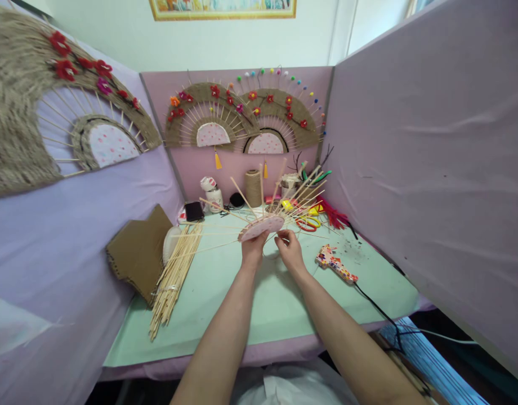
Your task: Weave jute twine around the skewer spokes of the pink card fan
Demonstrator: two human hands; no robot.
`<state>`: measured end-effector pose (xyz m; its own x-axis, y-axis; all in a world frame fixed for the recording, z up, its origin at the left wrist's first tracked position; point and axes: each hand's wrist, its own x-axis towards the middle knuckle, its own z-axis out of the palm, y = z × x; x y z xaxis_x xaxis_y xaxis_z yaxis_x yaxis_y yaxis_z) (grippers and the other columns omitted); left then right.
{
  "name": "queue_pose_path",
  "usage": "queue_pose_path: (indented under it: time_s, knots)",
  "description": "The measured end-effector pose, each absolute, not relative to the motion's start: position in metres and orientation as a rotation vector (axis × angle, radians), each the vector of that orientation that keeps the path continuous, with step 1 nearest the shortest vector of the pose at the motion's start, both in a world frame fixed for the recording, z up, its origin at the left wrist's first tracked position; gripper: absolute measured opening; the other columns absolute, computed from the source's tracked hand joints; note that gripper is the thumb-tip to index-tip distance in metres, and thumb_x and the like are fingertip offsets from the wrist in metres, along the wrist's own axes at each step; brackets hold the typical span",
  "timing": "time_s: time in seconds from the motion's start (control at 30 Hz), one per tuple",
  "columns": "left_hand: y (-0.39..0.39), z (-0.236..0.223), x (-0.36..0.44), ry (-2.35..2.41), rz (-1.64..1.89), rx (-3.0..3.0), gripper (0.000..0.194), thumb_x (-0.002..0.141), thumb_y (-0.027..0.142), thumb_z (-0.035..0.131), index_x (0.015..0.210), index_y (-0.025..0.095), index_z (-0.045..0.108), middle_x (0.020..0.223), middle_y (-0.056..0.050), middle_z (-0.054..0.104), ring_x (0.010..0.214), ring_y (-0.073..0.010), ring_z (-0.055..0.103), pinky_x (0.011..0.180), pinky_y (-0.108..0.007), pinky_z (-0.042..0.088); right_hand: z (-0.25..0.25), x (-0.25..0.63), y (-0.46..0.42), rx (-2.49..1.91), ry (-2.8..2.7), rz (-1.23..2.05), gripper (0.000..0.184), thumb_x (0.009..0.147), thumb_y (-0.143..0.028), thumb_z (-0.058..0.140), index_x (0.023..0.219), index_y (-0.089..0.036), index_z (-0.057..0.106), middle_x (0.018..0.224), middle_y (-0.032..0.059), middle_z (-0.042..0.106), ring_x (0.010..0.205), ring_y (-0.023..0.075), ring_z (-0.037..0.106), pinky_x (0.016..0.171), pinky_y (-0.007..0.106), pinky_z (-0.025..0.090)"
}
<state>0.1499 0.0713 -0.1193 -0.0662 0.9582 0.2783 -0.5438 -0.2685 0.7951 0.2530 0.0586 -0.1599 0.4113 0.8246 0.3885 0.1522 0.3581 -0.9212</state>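
Note:
My left hand (254,247) grips the near edge of a pink half-disc (262,226) with thin wooden sticks fanning out from it, held above the green table (259,304). My right hand (289,248) is just beside it, fingers curled in a pinch on something I cannot make out, maybe thin twine. A roll of jute twine (253,187) stands behind the fan frame.
A bundle of bamboo sticks (174,275) and cardboard pieces (138,253) lie at the left. A patterned glue gun (335,264) with a black cord lies at the right. Red scissors (307,224) and pipe cleaners sit at the back. Finished fans hang on the partition walls.

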Motion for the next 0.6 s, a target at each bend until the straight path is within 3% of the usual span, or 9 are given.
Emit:
queue_pose_path:
  time_s: [0.2,0.4,0.6]
  knots:
    - [0.075,-0.121,0.146,0.578,1.565,0.628,0.035,0.061,0.018,0.081,0.091,0.018,0.064,0.094,-0.003,0.07,0.098,-0.0187,0.065,0.092,-0.038,0.05,-0.157,0.249,0.056,-1.08,-1.121,0.65,0.024,0.073,-0.038,0.061,0.087,-0.02,0.053,0.087,0.0045,0.063,0.083,0.0191,0.059,0.081,0.036,0.048]
    - [0.08,-0.126,0.141,0.547,1.525,0.567,0.026,0.069,0.023,0.077,0.091,0.022,0.062,0.093,0.0,0.069,0.085,-0.0131,0.065,0.086,-0.033,0.051,-0.153,0.248,0.052,-0.997,-1.148,0.756,0.027,0.073,-0.042,0.064,0.086,-0.019,0.056,0.086,0.004,0.065,0.084,0.0189,0.059,0.081,0.035,0.048]
    - [0.082,-0.127,0.139,0.48,1.444,0.504,0.03,0.072,0.03,0.074,0.097,0.021,0.06,0.088,-0.003,0.069,0.076,-0.0151,0.066,0.077,-0.035,0.053,-0.145,0.245,0.044,-0.904,-1.147,0.93,0.033,0.07,-0.045,0.069,0.087,-0.02,0.056,0.079,0.0023,0.067,0.068,0.0163,0.061,0.07,0.033,0.051]
